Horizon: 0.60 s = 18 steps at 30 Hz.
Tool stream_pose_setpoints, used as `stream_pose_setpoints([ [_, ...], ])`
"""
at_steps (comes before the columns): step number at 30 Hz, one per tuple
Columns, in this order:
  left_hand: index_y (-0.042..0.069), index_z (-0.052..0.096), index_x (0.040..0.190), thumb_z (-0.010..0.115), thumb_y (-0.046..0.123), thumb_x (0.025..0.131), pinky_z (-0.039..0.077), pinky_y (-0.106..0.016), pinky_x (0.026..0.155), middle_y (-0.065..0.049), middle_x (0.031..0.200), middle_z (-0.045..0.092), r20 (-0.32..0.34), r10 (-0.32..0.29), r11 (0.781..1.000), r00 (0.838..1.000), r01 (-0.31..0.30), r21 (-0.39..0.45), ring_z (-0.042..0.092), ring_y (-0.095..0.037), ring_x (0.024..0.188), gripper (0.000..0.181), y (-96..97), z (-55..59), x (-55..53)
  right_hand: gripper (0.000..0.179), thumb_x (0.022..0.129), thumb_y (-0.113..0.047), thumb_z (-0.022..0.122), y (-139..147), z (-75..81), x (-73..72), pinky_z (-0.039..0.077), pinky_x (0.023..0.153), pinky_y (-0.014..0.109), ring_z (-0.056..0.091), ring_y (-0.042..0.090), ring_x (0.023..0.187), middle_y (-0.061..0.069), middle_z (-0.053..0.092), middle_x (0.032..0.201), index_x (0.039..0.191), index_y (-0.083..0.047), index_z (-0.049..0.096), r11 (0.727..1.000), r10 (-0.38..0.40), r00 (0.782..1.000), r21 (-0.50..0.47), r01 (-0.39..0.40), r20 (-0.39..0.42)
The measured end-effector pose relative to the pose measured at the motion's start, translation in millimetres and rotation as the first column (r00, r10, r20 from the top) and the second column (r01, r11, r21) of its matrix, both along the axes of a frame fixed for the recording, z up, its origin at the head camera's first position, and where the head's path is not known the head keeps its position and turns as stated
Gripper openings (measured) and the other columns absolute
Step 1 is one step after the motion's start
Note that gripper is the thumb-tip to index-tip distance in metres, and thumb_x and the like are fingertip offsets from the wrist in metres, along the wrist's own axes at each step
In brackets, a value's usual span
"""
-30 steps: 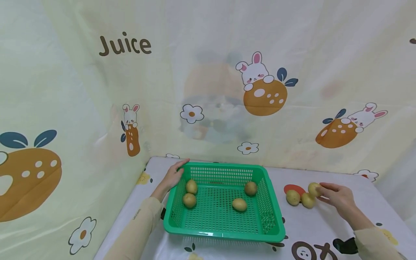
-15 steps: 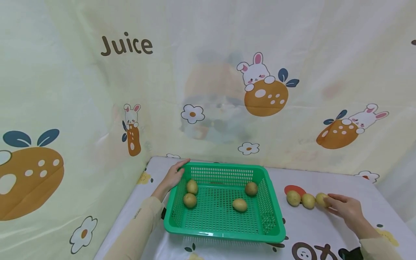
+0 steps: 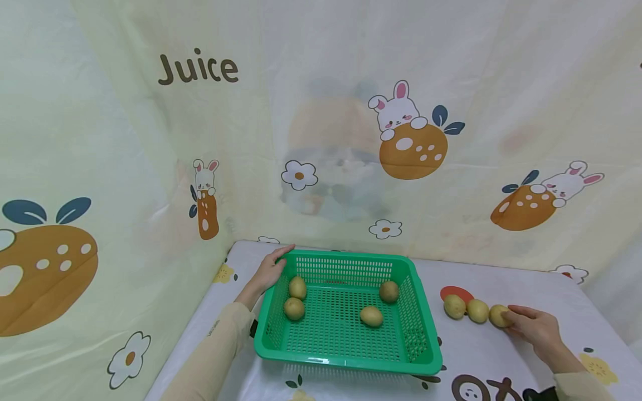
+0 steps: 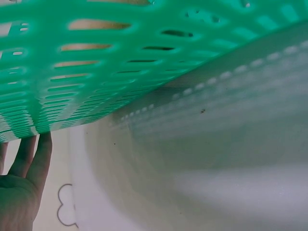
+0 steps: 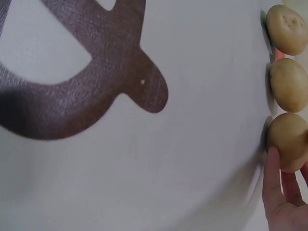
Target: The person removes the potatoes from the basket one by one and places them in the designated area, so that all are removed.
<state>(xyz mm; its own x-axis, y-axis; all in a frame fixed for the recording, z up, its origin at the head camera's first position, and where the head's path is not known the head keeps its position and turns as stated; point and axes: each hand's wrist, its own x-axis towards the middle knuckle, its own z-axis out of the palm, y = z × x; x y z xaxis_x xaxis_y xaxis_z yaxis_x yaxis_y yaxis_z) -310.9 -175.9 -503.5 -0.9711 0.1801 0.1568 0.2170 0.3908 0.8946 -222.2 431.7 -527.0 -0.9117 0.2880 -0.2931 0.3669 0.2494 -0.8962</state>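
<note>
In the head view my left hand (image 3: 267, 274) rests at the back left corner of a green plastic basket (image 3: 346, 365). Its fingers look fairly straight and touch the basket's outside in the left wrist view. Four-sided and slotted, the basket holds several potatoes, among them one potato (image 3: 371, 316) near the middle right and another (image 3: 294, 308) at the left. On the table to the right, my right hand (image 3: 539, 332) pinches a potato (image 5: 288, 139) between thumb and fingers. That potato ends a row with two others, a middle potato (image 3: 478, 311) and a left potato (image 3: 455, 306).
A red-orange round patch (image 3: 457, 292) lies behind the row of potatoes. The table (image 3: 421, 384) wears a white printed cloth. A printed curtain (image 3: 341, 122) hangs along the back and left of the table.
My right hand has brought its potato down and right, from above the other two to the row's right end on the table. The left hand keeps its place on the basket.
</note>
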Motion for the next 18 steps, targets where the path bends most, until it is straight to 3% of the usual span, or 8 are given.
stream_pose_setpoints([
  [5, 0.010, 0.049, 0.146, 0.040, 0.001, 0.101, 0.024, -0.055, 0.115, -0.013, 0.151, 0.043, -0.001, -0.001, 1.000, 1.000, 0.001, -0.008, 0.031, -0.035, 0.143, 0.046, 0.1, 0.3, 0.9, 0.058, 0.091, -0.015, 0.068, 0.0, 8.7, 1.1, 0.059, 0.071, 0.031, 0.057, -0.005, 0.069, 0.003, 0.069, 0.092, 0.130, 0.020, 0.047, 0.993, 0.066, 0.998, 0.103, -0.064, -0.013],
  [10, 0.007, 0.049, 0.146, 0.040, 0.000, 0.101, 0.024, -0.055, 0.115, -0.014, 0.151, 0.043, -0.005, -0.002, 1.000, 1.000, 0.002, -0.008, 0.031, -0.036, 0.143, 0.046, -0.1, -0.2, 0.2, 0.064, 0.095, -0.028, 0.064, -1.1, 24.1, 1.2, 0.058, 0.071, 0.028, 0.054, -0.012, 0.071, -0.004, 0.071, 0.095, 0.136, 0.017, 0.044, 0.972, 0.119, 0.992, 0.209, -0.108, -0.040],
  [12, 0.005, 0.047, 0.146, 0.039, 0.000, 0.102, 0.023, -0.055, 0.115, -0.016, 0.151, 0.042, -0.009, -0.010, 1.000, 1.000, 0.010, 0.004, 0.030, -0.036, 0.143, 0.046, -0.2, -0.2, 0.4, 0.067, 0.096, -0.033, 0.063, -2.4, 32.5, -0.3, 0.058, 0.071, 0.027, 0.054, -0.013, 0.072, -0.007, 0.071, 0.094, 0.137, 0.016, 0.043, 0.970, 0.129, 0.991, 0.215, -0.116, -0.046],
  [15, -0.001, 0.046, 0.145, 0.039, -0.003, 0.100, 0.022, -0.057, 0.115, -0.021, 0.150, 0.041, -0.001, -0.034, 0.999, 0.999, 0.034, 0.009, 0.029, -0.040, 0.143, 0.045, 1.1, 13.7, 8.8, 0.071, 0.098, -0.039, 0.059, -6.6, 46.1, -3.7, 0.058, 0.074, 0.028, 0.055, -0.012, 0.074, -0.007, 0.070, 0.098, 0.139, 0.016, 0.040, 0.968, 0.154, 0.987, 0.208, -0.142, -0.046],
  [18, -0.001, 0.045, 0.145, 0.038, -0.003, 0.100, 0.021, -0.058, 0.115, -0.022, 0.151, 0.040, 0.001, -0.039, 0.999, 0.999, 0.039, 0.010, 0.028, -0.041, 0.143, 0.046, 1.5, 15.5, 10.1, 0.072, 0.100, -0.039, 0.055, -14.7, 57.7, -8.3, 0.058, 0.079, 0.032, 0.058, -0.010, 0.077, -0.006, 0.069, 0.103, 0.142, 0.015, 0.035, 0.971, 0.195, 0.979, 0.154, -0.184, -0.055],
])
